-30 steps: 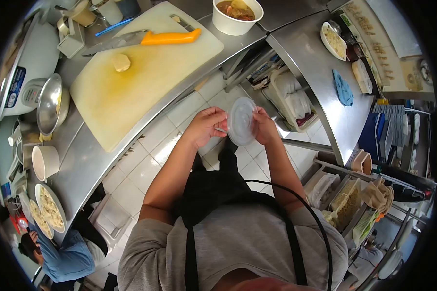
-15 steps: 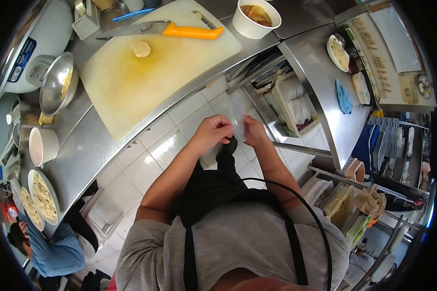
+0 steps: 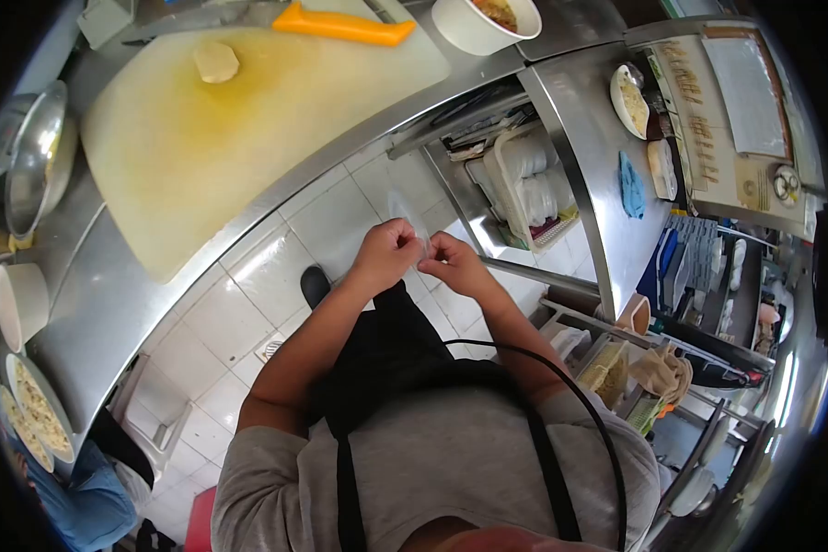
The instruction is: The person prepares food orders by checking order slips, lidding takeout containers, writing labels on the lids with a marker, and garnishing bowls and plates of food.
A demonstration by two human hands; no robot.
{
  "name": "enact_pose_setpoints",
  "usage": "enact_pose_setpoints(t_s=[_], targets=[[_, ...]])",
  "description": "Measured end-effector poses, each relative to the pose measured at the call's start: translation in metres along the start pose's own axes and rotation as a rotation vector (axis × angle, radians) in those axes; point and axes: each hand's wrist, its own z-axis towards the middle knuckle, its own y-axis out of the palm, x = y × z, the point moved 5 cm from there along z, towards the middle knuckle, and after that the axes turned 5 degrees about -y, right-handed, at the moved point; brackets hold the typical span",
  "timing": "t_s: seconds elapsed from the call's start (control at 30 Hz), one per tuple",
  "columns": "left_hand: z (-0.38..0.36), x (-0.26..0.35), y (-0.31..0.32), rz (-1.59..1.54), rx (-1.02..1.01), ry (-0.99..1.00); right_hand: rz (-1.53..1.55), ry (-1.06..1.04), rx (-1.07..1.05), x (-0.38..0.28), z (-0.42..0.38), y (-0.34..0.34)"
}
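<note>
Both of my hands are closed in front of my apron, above the tiled floor. My left hand (image 3: 384, 256) pinches thin clear plastic (image 3: 423, 247), which looks like a bag. My right hand (image 3: 458, 265) grips the other side of it, with its thumb and fingers close to the left hand. A faint see-through part of the plastic (image 3: 396, 204) rises above the left knuckles. Its full shape is hard to make out.
A cutting board (image 3: 276, 120) carries a pale round piece of food (image 3: 215, 62) and an orange-handled knife (image 3: 340, 26). A white bowl of food (image 3: 474, 28) stands beside it. An open drawer (image 3: 451, 179) holds a basket (image 3: 506, 184). A seated person (image 3: 92, 501) is at lower left.
My hands have come closer together and shifted a little left and down. The clear plastic shows less between them. My view has turned, and a shoe now shows left of my hands.
</note>
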Motion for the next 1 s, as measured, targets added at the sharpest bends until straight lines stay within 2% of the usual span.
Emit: enact_pose_setpoints(t_s=[0.07,0.1,0.17,0.2,0.23,0.27,0.3,0.33,0.4,0.47,0.53,0.6,0.7,0.77,0.83,0.93,1.0], targets=[[0.011,-0.024,0.013,-0.127,0.005,0.022,0.159,0.063,-0.052,0.017,-0.001,-0.02],[0.016,-0.033,0.021,-0.184,0.007,0.035,0.095,0.054,-0.027,0.025,-0.001,-0.033],[0.028,-0.054,0.035,-0.207,0.047,-0.056,-0.023,0.022,0.023,0.04,0.002,-0.059],[0.033,-0.059,0.04,-0.246,0.049,-0.073,0.031,0.074,0.046,0.058,0.002,-0.075],[0.04,-0.063,0.046,-0.285,0.053,-0.088,-0.025,-0.025,0.17,0.067,0.002,-0.1],[0.057,-0.084,0.051,-0.4,-0.036,-0.16,-0.353,-0.08,0.523,0.073,0.002,-0.169],[0.059,-0.081,0.049,-0.386,0.011,-0.244,-0.698,-0.19,0.794,0.075,-0.002,-0.213],[0.062,-0.08,0.048,-0.405,0.022,-0.268,-0.743,-0.213,0.959,0.09,-0.007,-0.258],[0.068,-0.082,0.051,-0.421,0.022,-0.331,-0.839,-0.044,1.103,0.14,-0.006,-0.339],[0.074,-0.085,0.058,-0.412,0.015,-0.399,-0.9,0.246,1.035,0.205,0.006,-0.397],[0.079,-0.097,0.067,-0.381,-0.002,-0.411,-0.912,0.425,0.922,0.261,0.03,-0.428],[0.083,-0.098,0.075,-0.394,0.001,-0.426,-0.891,0.501,0.831,0.301,0.057,-0.434],[0.095,-0.087,0.091,-0.373,0.004,-0.457,-0.812,0.468,0.778,0.328,0.091,-0.424],[0.104,-0.072,0.1,-0.345,0.038,-0.43,-0.662,0.338,0.781,0.322,0.102,-0.405],[0.111,-0.045,0.109,-0.246,-0.037,-0.371,-0.308,0.118,0.762,0.286,0.103,-0.357],[0.115,-0.001,0.125,-0.133,-0.207,-0.294,0.215,-0.092,0.486,0.184,0.076,-0.26],[0.111,0.025,0.133,-0.11,-0.296,-0.264,0.312,-0.143,0.277,0.122,0.048,-0.219]])
